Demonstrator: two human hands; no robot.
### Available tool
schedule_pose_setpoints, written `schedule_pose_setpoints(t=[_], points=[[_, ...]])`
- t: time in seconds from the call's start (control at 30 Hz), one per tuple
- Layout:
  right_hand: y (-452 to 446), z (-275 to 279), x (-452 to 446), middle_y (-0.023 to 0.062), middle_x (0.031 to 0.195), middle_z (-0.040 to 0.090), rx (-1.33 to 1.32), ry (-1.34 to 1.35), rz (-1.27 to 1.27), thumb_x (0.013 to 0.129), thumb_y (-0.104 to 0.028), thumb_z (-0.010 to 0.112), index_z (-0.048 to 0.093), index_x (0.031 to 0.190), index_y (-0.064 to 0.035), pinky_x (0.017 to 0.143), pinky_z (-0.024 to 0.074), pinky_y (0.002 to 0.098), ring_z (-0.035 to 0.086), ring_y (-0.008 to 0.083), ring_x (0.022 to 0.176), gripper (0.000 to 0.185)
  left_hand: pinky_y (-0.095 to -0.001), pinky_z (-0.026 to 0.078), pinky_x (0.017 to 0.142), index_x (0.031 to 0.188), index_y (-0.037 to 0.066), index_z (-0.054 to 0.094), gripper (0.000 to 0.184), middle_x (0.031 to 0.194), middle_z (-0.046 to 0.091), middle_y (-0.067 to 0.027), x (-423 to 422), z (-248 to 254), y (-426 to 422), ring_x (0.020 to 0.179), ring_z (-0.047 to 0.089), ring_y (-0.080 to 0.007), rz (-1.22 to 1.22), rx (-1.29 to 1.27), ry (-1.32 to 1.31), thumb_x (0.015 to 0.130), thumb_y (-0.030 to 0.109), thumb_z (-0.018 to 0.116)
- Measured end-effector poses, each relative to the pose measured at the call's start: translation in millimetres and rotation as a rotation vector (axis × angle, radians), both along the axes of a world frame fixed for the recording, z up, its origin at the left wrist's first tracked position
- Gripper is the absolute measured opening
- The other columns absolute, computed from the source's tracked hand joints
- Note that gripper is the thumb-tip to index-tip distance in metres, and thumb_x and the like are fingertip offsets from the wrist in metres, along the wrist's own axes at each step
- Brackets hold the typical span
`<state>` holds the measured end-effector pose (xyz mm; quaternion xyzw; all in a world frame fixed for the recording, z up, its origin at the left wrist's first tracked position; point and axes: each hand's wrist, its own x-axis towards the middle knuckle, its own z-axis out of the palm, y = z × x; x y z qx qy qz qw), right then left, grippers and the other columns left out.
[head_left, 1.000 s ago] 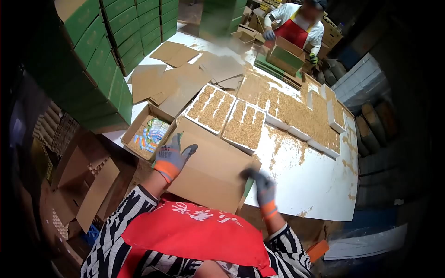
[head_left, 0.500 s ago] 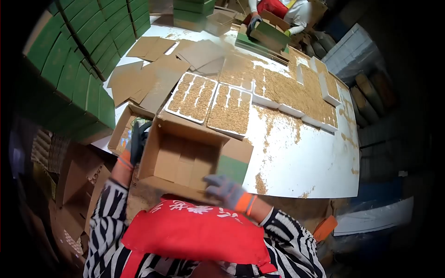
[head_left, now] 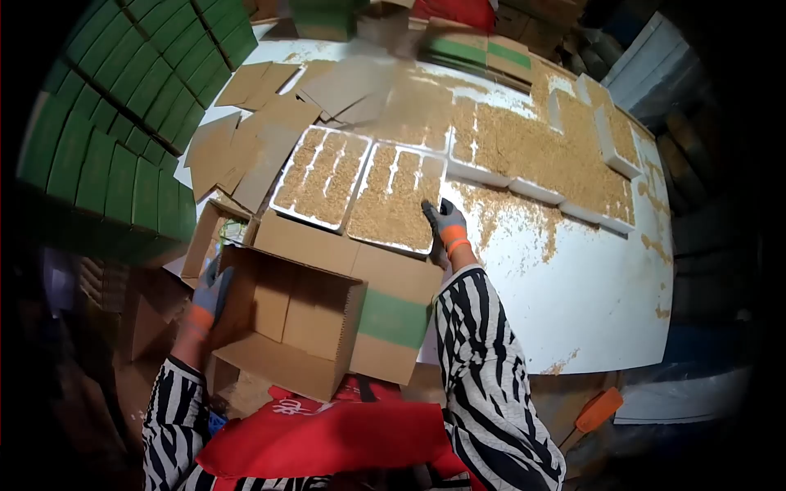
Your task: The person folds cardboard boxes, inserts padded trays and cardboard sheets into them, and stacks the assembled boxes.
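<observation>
An empty open cardboard box [head_left: 282, 360] is tilted towards me at the near table edge, its green-striped flap [head_left: 391, 317] spread to the right. My left hand [head_left: 211, 293], gloved in grey with an orange cuff, grips the box's left side. Beyond the box lie two white trays filled with brown granules, a left tray [head_left: 321, 176] and a right tray [head_left: 393, 200]. My right hand [head_left: 447, 222] is closed at the right tray's right edge, fingertips over its rim. Part of its grip is hidden.
A small carton [head_left: 205, 237] with small items stands left of the box. Stacked green boxes [head_left: 115, 123] rise at the left. Flat cardboard sheets [head_left: 262, 139] lie behind. More granule-covered trays [head_left: 524, 159] fill the table's far right; loose granules lie on the white tabletop [head_left: 565, 295].
My right hand has moved from the box's near right side up to the right tray. My left hand has come nearer along the box's left side. The box has tilted further towards me.
</observation>
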<state>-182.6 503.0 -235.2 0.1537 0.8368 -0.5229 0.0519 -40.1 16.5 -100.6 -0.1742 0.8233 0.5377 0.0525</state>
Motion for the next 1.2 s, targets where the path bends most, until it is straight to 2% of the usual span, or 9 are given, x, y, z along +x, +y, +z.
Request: schedule_pose_setpoints(t=[0.3, 0.43, 0.47, 0.6, 0.7, 0.77, 0.8, 0.93, 1.2], points=[[31.2, 2.6, 155.8, 0.0157, 0.102, 0.063, -0.288, 0.183, -0.730, 0.080, -0.014, 0.074, 0.051, 0.117, 0.0048, 0.082, 0.0488, 0.0320, 0.059, 0.0211, 0.092, 0.047, -0.0256, 0.045, 0.084, 0.124, -0.001, 0.054, 0.039, 0.106, 0.060, -0.0025, -3.8, -35.4, -26.6, 0.098, 0.054, -0.0119, 0.011, 0.299, -0.032, 0.092, 0.020, 0.061], [73.5, 8.1, 221.5, 0.0102, 0.103, 0.059, -0.642, 0.016, -0.981, 0.075, -0.012, 0.080, 0.050, 0.111, -0.0007, 0.059, 0.0500, 0.0276, 0.054, 0.0148, 0.084, 0.048, -0.0239, 0.044, 0.084, 0.130, -0.007, 0.047, 0.044, 0.108, 0.057, -0.0043, -4.1, -45.8, -28.1, 0.096, 0.052, -0.0102, 0.036, 0.069, 0.000, 0.094, 0.015, 0.057], [108.2, -33.8, 232.7, 0.0121, 0.109, 0.058, -0.665, 0.323, -1.122, 0.075, -0.011, 0.080, 0.049, 0.116, 0.0009, 0.061, 0.0514, 0.0287, 0.054, 0.0162, 0.087, 0.053, -0.0241, 0.044, 0.082, 0.128, -0.006, 0.050, 0.041, 0.105, 0.058, -0.0036, -2.8, -42.6, -19.4, 0.093, 0.052, -0.0096, 0.028, 0.096, 0.036, 0.093, 0.016, 0.057], [206.8, -29.7, 223.8, 0.0182, 0.125, 0.053, 0.324, 0.334, -0.954, 0.077, -0.018, 0.079, 0.041, 0.136, 0.0028, 0.071, 0.0531, 0.0298, 0.056, 0.0223, 0.099, 0.073, -0.0276, 0.045, 0.079, 0.116, -0.003, 0.058, 0.030, 0.098, 0.061, -0.0030, 0.4, -38.3, -13.0, 0.088, 0.053, -0.0122, -0.025, 0.119, 0.054, 0.094, 0.017, 0.056], [238.8, -17.0, 219.3, 0.0154, 0.113, 0.062, -0.079, 0.068, -0.686, 0.080, -0.026, 0.077, 0.051, 0.127, 0.0020, 0.077, 0.0517, 0.0331, 0.060, 0.0209, 0.094, 0.061, -0.0292, 0.045, 0.079, 0.115, -0.003, 0.058, 0.028, 0.097, 0.062, -0.0054, -0.4, -23.1, 5.2, 0.086, 0.054, -0.0143, 0.016, 0.156, 0.071, 0.094, 0.016, 0.055], [249.0, -32.2, 228.2, 0.0107, 0.102, 0.068, -0.449, 0.176, -0.615, 0.080, -0.027, 0.076, 0.059, 0.118, -0.0001, 0.077, 0.0517, 0.0320, 0.063, 0.0191, 0.088, 0.050, -0.0295, 0.048, 0.086, 0.121, 0.003, 0.056, 0.028, 0.107, 0.061, -0.0091, -10.6, -85.8, -77.1, 0.096, 0.058, -0.0181, -0.131, -0.137, 0.019, 0.097, 0.014, 0.049], [232.5, -5.4, 232.5, 0.0089, 0.103, 0.067, -0.303, 0.135, -0.579, 0.081, -0.023, 0.076, 0.061, 0.116, -0.0011, 0.077, 0.0525, 0.0316, 0.062, 0.0183, 0.089, 0.044, -0.0321, 0.046, 0.092, 0.123, 0.002, 0.056, 0.029, 0.115, 0.059, -0.0125, -0.5, -71.2, -68.4, 0.104, 0.056, -0.0209, -0.565, -0.988, 0.207, 0.097, 0.009, 0.044], [198.1, -20.0, 244.8, 0.0101, 0.122, 0.056, -0.580, 0.377, -0.610, 0.088, -0.011, 0.066, 0.045, 0.130, -0.0075, 0.091, 0.0490, 0.0384, 0.055, 0.0208, 0.108, 0.047, -0.0299, 0.043, 0.091, 0.125, -0.004, 0.054, 0.045, 0.118, 0.061, -0.0129, -2.3, -36.2, -12.2, 0.106, 0.054, -0.0180, 0.013, -0.135, 0.115, 0.091, 0.024, 0.063], [121.8, 2.5, 242.5, 0.0132, 0.152, 0.023, -0.870, 0.457, -0.716, 0.087, -0.004, 0.065, 0.011, 0.151, -0.0134, 0.103, 0.0403, 0.0426, 0.038, 0.0273, 0.130, 0.084, -0.0316, 0.045, 0.091, 0.128, -0.003, 0.052, 0.049, 0.121, 0.061, -0.0136, 1.6, -24.4, -0.5, 0.105, 0.057, -0.0214, 0.078, -0.113, 0.125, 0.088, 0.023, 0.063]])
